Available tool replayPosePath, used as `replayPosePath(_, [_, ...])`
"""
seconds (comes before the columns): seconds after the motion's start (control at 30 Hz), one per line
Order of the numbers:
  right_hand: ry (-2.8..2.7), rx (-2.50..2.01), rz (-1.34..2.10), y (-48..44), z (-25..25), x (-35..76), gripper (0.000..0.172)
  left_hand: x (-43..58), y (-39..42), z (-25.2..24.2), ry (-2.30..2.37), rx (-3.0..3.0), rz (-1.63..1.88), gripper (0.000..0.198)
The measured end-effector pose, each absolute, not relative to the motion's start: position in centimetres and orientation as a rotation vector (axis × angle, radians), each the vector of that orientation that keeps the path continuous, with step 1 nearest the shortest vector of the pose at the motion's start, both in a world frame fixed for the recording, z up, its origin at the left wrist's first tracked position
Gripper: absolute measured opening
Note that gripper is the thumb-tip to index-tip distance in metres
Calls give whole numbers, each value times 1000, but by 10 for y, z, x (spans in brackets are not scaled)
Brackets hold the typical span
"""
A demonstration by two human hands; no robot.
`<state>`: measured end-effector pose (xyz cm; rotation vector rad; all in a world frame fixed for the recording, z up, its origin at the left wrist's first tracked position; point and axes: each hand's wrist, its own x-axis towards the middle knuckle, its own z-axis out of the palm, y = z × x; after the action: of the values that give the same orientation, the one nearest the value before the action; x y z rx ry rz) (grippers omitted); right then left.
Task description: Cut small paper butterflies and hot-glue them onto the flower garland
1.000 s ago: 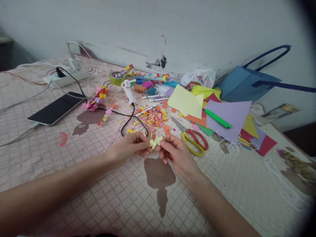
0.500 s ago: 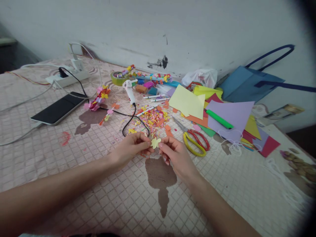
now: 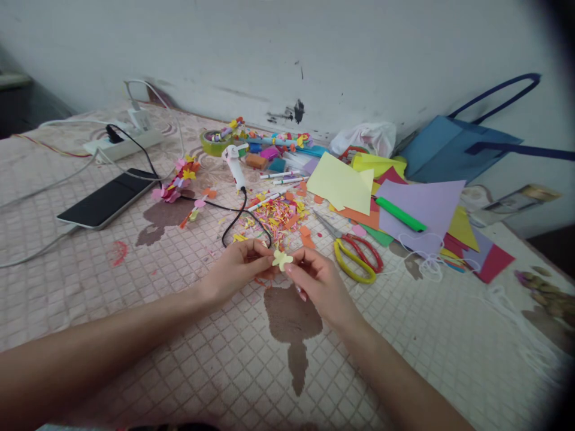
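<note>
Between my two hands is a small pale yellow paper flower (image 3: pixel 282 260) with rounded petals. My left hand (image 3: pixel 242 266) pinches its left edge between thumb and fingers. From the other side, my right hand (image 3: pixel 317 276) pinches the right edge, thumb toward me. Just beyond my hands lies a heap of colourful paper shreds (image 3: pixel 281 216). Scissors (image 3: pixel 354 257) with red and yellow handles rest to the right of my right hand, blades pointing away to the left. A white glue gun (image 3: pixel 234 167) stands behind the heap, its black cord looping toward my left hand.
Coloured paper sheets (image 3: pixel 341 182) and a green cutter or pen-like stick (image 3: pixel 401 214) lie at right, near white string (image 3: pixel 431 266). A blue bag (image 3: pixel 462 149) stands by the wall. At left are a dark tablet-like device (image 3: pixel 105 200), a power strip (image 3: pixel 128 143) and paper flowers (image 3: pixel 179 179).
The paper flower has turned slightly and shifted a little left between my fingers. My right thumb has moved slightly left along with it.
</note>
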<state>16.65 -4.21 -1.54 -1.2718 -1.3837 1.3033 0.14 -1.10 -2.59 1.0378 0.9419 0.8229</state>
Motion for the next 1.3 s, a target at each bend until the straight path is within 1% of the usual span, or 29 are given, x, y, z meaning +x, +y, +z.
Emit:
replayPosePath(0.1, [-1505,-1349,1153,-43,-15,166,9,1,-11,-24,945,1114,830,17])
replayPosePath(0.17, [-1543,-1377,1105,-43,-16,166,9,1,-11,-22,945,1139,806,16])
replayPosePath(0.53, [-1579,-1424,1072,-37,-15,172,9,0,-10,-22,956,1117,714,17])
replayPosePath(0.77, [-1608,-1402,1080,-39,-11,171,10,0,-11,-20,915,1202,725,24])
replayPosePath(1.0, [-1501,-1357,1259,-37,-13,172,9,-1,-10,-21,932,1180,721,20])
replayPosePath(1.13, [-1415,-1348,1369,-36,-13,173,12,0,-10,-20,918,1143,716,20])
replayPosePath(1.3, [-1349,-1309,1421,-35,-15,172,16,-1,-10,-19,909,1114,724,21])
